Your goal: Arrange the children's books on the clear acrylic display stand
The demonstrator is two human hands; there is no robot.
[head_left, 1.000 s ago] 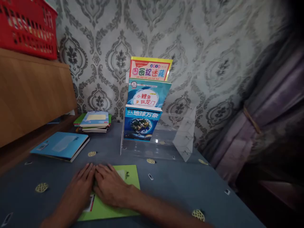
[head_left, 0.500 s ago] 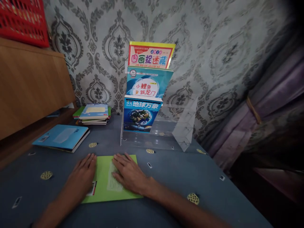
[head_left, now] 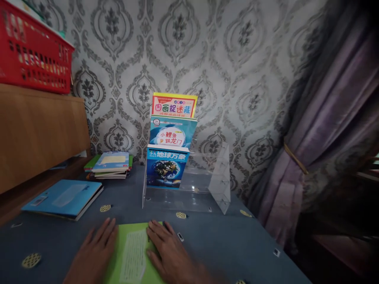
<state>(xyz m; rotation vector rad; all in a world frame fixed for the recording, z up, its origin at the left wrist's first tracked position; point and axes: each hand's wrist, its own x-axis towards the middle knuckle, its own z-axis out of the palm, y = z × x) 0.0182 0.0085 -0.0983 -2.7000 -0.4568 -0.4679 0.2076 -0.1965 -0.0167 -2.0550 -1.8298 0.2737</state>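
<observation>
A green book [head_left: 122, 236] lies flat on the table, with a pale block of printed text on the side facing up. My left hand [head_left: 96, 252] rests along its left edge, fingers stretched out. On the book's right part lies my right hand [head_left: 168, 248], its fingers extended and the thumb a little apart. Beyond the hands stands a clear acrylic display rack [head_left: 219, 185]. Its left side holds a blue book with a globe [head_left: 166, 169], a teal book [head_left: 173, 132] behind it, and a yellow-edged pink book [head_left: 174, 105] at the top.
To the left lies a blue book [head_left: 66, 197], with a stack of several books [head_left: 111, 165] behind it. A red basket [head_left: 41, 51] sits on a wooden cabinet [head_left: 44, 130]. At the right hangs a tied purple curtain [head_left: 291, 189] beside the table edge.
The view has tilted up, so the rack, books and hands appear lower. My right hand now sits further right relative to the text block, uncovering more of it. Both hands stay on the green book.
</observation>
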